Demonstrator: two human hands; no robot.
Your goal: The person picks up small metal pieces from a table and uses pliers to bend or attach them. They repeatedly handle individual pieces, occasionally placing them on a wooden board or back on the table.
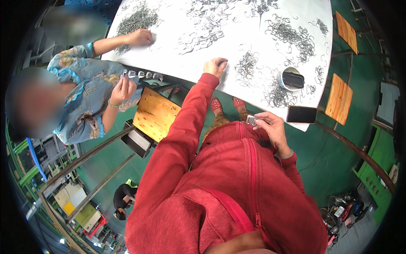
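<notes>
My left hand (215, 67) rests at the near edge of the white table (169, 67), its fingers curled together. Whatever may be between those fingertips is hidden. A pile of small bent dark wire pieces (246, 64) lies just right of it, and a spread of silver metal pieces (203, 37) lies farther off. In front of my red jacket, below the table edge, my right hand (272, 129) pinches a small silver metal buckle (251, 120) between thumb and fingers.
A smartphone (301, 114) lies at the table's near right corner, beside a round tub (280, 79) holding a black object (293, 79). More wire pieces (292, 38) lie beyond. At left, a co-worker's hand (122, 89) holds a row of metal buckles (144, 75) near a wooden stool (154, 112).
</notes>
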